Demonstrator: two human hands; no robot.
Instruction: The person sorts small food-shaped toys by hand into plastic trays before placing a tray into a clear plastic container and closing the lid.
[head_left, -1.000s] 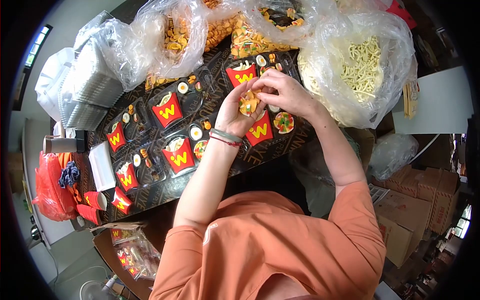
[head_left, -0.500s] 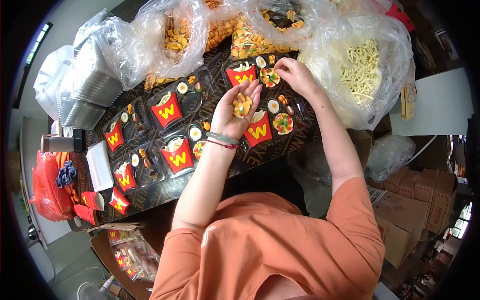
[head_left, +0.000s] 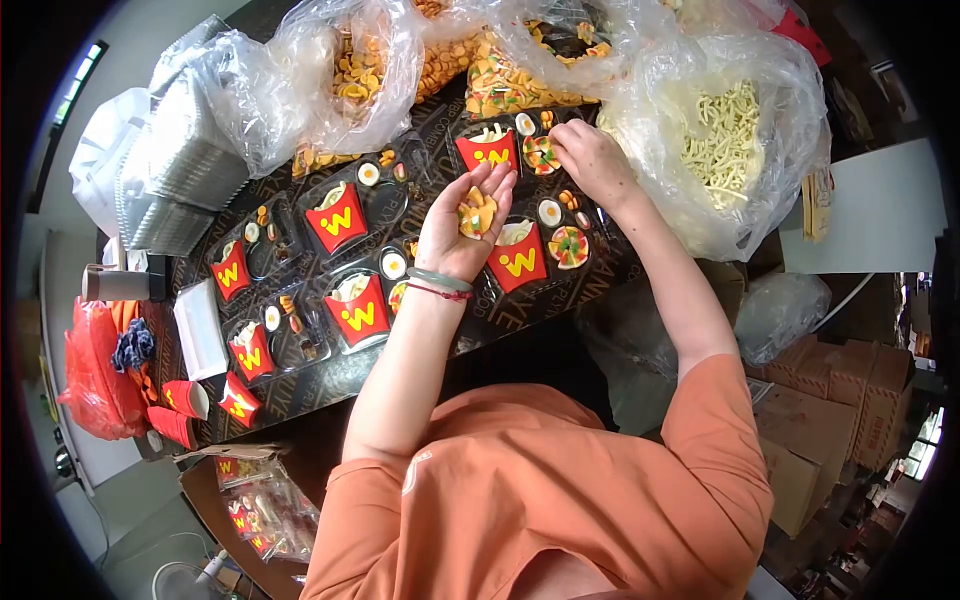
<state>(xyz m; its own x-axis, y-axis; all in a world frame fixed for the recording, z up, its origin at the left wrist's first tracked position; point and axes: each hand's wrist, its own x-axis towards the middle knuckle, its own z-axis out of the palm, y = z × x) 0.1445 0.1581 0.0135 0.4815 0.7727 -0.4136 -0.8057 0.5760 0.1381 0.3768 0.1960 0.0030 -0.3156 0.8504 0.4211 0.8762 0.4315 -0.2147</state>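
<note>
My left hand (head_left: 462,225) is palm up, its fingers loosely extended, with several toy pizza slices (head_left: 477,212) lying in the palm. My right hand (head_left: 592,160) is over the far clear plastic tray, fingers bent together at the edge of a round toy pizza (head_left: 541,155); whatever its fingertips hold is hidden. That tray also has a red fries box (head_left: 484,150) with a yellow logo, and a toy egg (head_left: 525,124). Just below my hands, a nearer tray has another fries box (head_left: 519,258), a toy egg (head_left: 549,212) and a pizza (head_left: 569,247).
More filled trays with fries boxes (head_left: 337,220) cover the dark patterned table. Behind them stand plastic bags of toy pieces (head_left: 500,88) and pale fries (head_left: 722,135). Stacked clear trays (head_left: 170,190) are at the left, cardboard boxes (head_left: 810,430) at the right.
My right hand has shifted slightly and its fingers have curled closer over the far pizza. My left hand has barely moved, still carrying the slices.
</note>
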